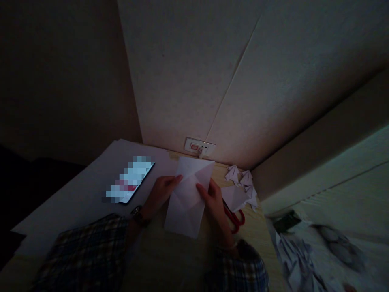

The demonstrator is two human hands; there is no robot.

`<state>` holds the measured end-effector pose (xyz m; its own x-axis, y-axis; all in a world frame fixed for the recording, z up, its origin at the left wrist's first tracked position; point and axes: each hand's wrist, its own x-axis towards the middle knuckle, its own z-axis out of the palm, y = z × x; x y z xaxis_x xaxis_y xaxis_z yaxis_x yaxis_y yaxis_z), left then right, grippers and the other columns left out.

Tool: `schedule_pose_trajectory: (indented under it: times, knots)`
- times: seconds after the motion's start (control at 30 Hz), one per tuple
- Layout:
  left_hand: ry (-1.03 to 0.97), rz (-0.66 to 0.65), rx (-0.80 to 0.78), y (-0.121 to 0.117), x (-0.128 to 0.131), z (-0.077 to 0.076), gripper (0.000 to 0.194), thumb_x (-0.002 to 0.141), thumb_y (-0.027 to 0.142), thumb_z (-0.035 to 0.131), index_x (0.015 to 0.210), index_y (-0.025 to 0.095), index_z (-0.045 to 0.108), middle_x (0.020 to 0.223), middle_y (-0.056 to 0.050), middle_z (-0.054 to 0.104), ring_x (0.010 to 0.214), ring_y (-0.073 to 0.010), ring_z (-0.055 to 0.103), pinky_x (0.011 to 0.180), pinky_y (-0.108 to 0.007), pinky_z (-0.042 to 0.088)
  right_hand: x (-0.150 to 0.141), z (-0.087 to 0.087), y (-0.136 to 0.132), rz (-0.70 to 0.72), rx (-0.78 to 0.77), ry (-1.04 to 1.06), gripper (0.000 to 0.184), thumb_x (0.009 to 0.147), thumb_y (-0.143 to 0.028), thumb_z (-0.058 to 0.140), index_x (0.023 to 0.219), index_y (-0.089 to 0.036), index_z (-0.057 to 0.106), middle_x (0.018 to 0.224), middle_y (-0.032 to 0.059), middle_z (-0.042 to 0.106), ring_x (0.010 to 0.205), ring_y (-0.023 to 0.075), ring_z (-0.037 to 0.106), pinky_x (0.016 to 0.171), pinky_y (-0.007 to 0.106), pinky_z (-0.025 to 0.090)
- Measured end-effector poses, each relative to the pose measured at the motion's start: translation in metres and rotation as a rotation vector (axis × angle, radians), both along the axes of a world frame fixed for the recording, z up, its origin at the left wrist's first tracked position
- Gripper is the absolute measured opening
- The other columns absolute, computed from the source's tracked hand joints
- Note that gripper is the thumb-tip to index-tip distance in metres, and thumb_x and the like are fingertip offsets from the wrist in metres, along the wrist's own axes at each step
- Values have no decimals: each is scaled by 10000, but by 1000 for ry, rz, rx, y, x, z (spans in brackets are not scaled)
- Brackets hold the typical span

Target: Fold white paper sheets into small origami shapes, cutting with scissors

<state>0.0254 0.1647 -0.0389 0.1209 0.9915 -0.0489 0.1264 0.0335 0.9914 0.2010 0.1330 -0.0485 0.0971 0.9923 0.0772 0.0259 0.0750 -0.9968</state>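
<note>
A creased white sheet of paper (187, 202), longer than it is wide, is held up between both hands above the wooden table. My left hand (162, 190) grips its left edge, thumb on the front face and the other fingers behind. On the opposite edge my right hand (213, 198) pinches it the same way, thumb pressed on the surface. Fold lines cross the upper part of the sheet. Just right of my right hand lie red-handled scissors (235, 221), partly covered by a smaller white paper piece (234, 196).
Several folded paper figures (243, 178) sit at the table's back right corner. A lit phone (130, 180) rests on large white sheets (75, 194) to the left. A wall socket (199, 147) is behind the table. Crumpled papers (299, 259) lie lower right, beyond the edge.
</note>
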Motion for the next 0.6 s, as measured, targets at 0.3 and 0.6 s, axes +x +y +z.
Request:
schedule_pose_trajectory:
  times: [0.3, 0.6]
  knots:
    - [-56, 54, -60, 1, 0, -2, 430, 652, 561, 699, 630, 136, 633, 589, -10, 632, 558, -170, 552, 498, -256, 405, -7, 7, -2, 73, -2, -113, 131, 754, -279, 696, 868, -242, 750, 832, 22, 732, 740, 230, 623, 717, 360, 503]
    - [-234, 41, -163, -1, -2, 5, 364, 655, 496, 733, 688, 142, 659, 662, -46, 699, 599, -198, 615, 543, -283, 457, -7, 8, -5, 110, 69, -137, 384, 780, -270, 677, 1161, -320, 681, 1118, 6, 722, 939, 238, 663, 845, 382, 521]
